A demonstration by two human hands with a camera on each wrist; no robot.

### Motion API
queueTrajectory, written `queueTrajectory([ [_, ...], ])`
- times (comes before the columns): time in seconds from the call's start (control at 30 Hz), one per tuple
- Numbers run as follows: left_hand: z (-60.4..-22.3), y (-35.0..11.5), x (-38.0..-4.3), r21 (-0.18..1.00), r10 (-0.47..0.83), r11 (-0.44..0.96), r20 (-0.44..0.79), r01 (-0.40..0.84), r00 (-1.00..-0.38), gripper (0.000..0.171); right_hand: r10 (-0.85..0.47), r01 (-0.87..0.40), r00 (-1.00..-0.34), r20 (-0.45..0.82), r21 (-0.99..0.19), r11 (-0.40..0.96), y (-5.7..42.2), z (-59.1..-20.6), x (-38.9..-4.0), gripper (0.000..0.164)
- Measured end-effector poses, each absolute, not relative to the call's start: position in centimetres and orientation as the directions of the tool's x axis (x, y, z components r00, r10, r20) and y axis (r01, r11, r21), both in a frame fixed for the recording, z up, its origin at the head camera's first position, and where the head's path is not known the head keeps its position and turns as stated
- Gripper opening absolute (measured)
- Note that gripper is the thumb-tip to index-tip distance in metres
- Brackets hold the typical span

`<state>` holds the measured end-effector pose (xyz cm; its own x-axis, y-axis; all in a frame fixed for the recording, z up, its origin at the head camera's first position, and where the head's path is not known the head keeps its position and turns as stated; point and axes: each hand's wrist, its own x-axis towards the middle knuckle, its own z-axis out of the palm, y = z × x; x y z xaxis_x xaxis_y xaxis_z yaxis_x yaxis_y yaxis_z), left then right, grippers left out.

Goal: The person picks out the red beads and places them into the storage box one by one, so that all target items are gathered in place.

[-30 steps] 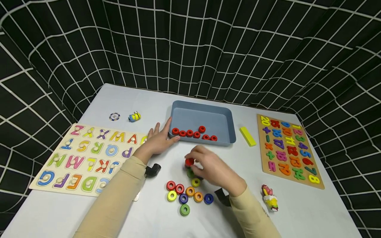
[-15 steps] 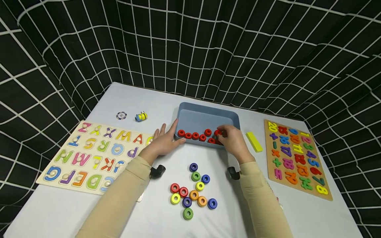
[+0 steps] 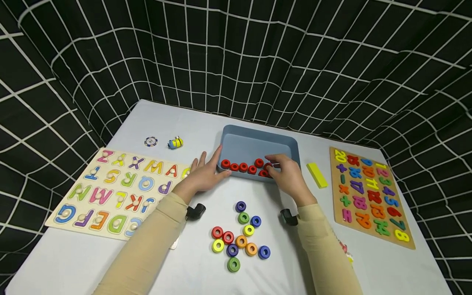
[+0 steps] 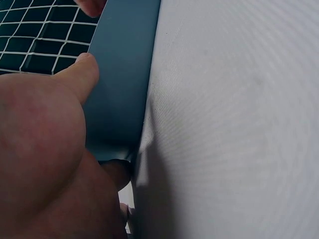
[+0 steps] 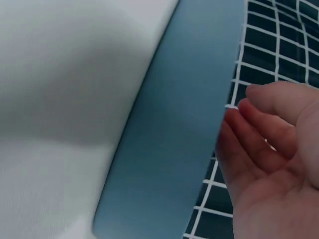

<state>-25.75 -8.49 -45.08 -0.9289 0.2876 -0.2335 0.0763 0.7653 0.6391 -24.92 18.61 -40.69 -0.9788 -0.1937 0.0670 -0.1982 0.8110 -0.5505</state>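
A blue-grey tray [image 3: 258,135] stands at the back middle of the table. Several red rings [image 3: 243,167] lie along its front wall inside. My left hand [image 3: 203,177] rests on the tray's left front corner, fingers spread and straight. In the left wrist view its thumb [image 4: 82,74] touches the wall. At the right front corner of the tray, my right hand [image 3: 289,175] reaches over the rim, thumb and fingers around a partly covered red ring [image 3: 268,166]. In the right wrist view the fingers [image 5: 254,144] are loosely bent and no ring shows between them.
Several coloured rings [image 3: 241,241] lie on the table before the tray. A letter puzzle board [image 3: 118,192] is at left, a number board [image 3: 372,196] at right. Nearby are a yellow block [image 3: 317,175], a poker chip [image 3: 150,141] and a small yellow-blue figure [image 3: 175,142].
My right hand carried a red ring from the table group into the tray's right front corner, and its fingers have since loosened around it. My left hand stays at the tray's corner.
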Motion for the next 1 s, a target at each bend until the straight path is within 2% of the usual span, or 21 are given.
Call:
queueTrajectory([
  [0.27,-45.1,-8.3,-25.7,0.635,0.287,0.769,-0.236,0.076,-0.929,0.090,-0.242,-0.248,-0.966,0.096,-0.621,0.744,16.7,-39.6,-22.7,0.033],
  [0.4,-45.2,-8.3,-25.8,0.632,0.295,0.770,-0.238,0.083,-0.925,0.089,-0.366,-0.345,-0.925,0.107,-0.640,0.686,15.0,-39.1,-20.1,0.030],
  [0.5,-45.1,-8.2,-25.9,0.628,0.299,0.773,-0.240,0.087,-0.923,0.089,-0.487,-0.399,-0.872,0.048,-0.646,0.651,13.4,-39.0,-17.5,0.029],
  [0.6,-45.1,-8.3,-25.9,0.627,0.297,0.774,-0.237,0.088,-0.925,0.089,-0.560,-0.417,-0.827,-0.053,-0.611,0.673,11.9,-39.1,-14.8,0.029],
  [0.7,-45.1,-8.3,-26.0,0.629,0.292,0.773,-0.228,0.089,-0.929,0.089,-0.576,-0.437,-0.808,-0.127,-0.527,0.729,10.5,-39.5,-12.6,0.028],
  [0.87,-45.2,-8.4,-25.9,0.632,0.292,0.770,-0.229,0.086,-0.929,0.089,-0.546,-0.458,-0.820,-0.171,-0.377,0.805,9.2,-40.0,-10.4,0.029],
  [1.0,-45.3,-8.4,-25.8,0.634,0.291,0.769,-0.236,0.080,-0.927,0.089,-0.501,-0.421,-0.842,-0.201,-0.336,0.842,8.7,-40.1,-9.9,0.030],
])
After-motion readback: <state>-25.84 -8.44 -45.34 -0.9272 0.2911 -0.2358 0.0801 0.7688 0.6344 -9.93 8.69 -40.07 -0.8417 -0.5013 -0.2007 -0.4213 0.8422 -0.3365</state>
